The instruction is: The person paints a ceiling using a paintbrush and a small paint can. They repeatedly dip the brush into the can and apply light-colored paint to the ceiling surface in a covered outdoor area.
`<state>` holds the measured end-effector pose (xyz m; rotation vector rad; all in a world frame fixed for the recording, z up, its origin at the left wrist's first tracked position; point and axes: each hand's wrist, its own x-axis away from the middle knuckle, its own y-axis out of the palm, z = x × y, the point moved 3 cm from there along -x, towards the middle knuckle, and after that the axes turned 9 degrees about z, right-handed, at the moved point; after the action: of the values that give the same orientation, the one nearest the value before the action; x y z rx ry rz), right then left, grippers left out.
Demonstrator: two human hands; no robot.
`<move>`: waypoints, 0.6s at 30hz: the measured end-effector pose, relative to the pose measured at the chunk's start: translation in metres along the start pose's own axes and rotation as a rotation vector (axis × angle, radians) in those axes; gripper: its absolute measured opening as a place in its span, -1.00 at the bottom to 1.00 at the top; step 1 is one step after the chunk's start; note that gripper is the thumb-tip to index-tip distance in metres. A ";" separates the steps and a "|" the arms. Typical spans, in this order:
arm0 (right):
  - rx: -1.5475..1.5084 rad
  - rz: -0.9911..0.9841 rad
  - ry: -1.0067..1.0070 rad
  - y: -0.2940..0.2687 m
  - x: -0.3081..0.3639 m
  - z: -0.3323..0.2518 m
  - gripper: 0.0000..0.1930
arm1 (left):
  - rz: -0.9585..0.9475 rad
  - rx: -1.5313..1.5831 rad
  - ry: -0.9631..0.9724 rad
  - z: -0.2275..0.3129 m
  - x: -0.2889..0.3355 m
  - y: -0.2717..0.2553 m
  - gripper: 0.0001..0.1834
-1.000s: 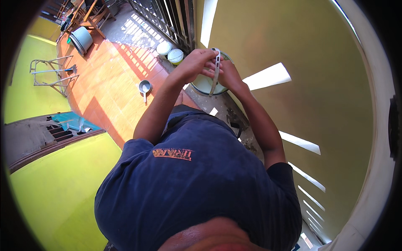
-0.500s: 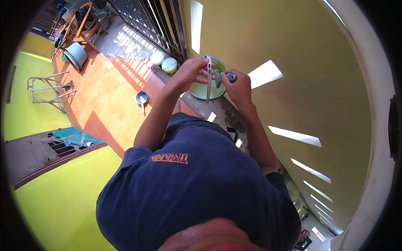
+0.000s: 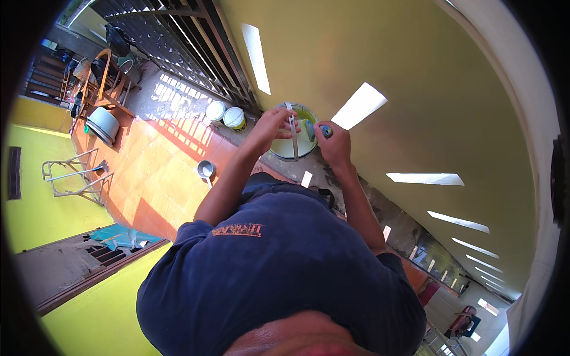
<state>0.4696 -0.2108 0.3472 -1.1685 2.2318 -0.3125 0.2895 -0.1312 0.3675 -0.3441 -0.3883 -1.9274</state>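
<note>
Against the wall stands a round bucket (image 3: 306, 148) with pale yellow-green liquid in it. Across its mouth runs a narrow whitish strip with slots (image 3: 294, 140). My left hand (image 3: 272, 129) is closed around this strip near its upper part, its fingers reaching over the bucket. My right hand (image 3: 336, 146) grips a paint-stained blue-green tool, apparently a paintbrush (image 3: 309, 129), above the right side of the bucket. The handle's end pokes out at the top of my fist. Most of the handle is hidden by my fingers.
Two lidded white pails (image 3: 234, 117) stand by the dark metal gate (image 3: 196, 35). A grey dipper (image 3: 205, 169) lies on the orange tiles, left of my left forearm. Farther left are a grey tub (image 3: 103, 123), a wooden chair (image 3: 110, 83) and a metal frame (image 3: 77, 172).
The whole view has shifted, so the bucket and both hands appear lower and slightly left. The paintbrush remains in my right hand over the bucket, and my left hand stays at the strip.
</note>
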 end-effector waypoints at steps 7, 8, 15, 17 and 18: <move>0.011 0.083 0.117 0.025 0.009 0.005 -0.75 | -0.123 -0.069 -0.032 0.007 -0.027 -0.012 -0.61; 0.028 0.119 0.082 0.030 0.009 0.002 -0.75 | -0.140 -0.077 -0.040 0.008 -0.031 -0.015 -0.61; -0.032 0.304 0.262 0.071 0.019 -0.008 -0.80 | -0.307 -0.103 -0.080 0.014 -0.055 -0.036 -0.61; 0.013 0.405 0.237 0.078 0.022 -0.013 -0.81 | -0.380 -0.112 -0.089 0.017 -0.061 -0.039 -0.59; 0.036 0.458 0.218 0.081 0.024 -0.015 -0.81 | -0.400 -0.115 -0.098 0.018 -0.063 -0.042 -0.58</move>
<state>0.3958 -0.1834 0.3130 -0.5973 2.5899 -0.2990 0.2754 -0.0559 0.3529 -0.4648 -0.4361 -2.3356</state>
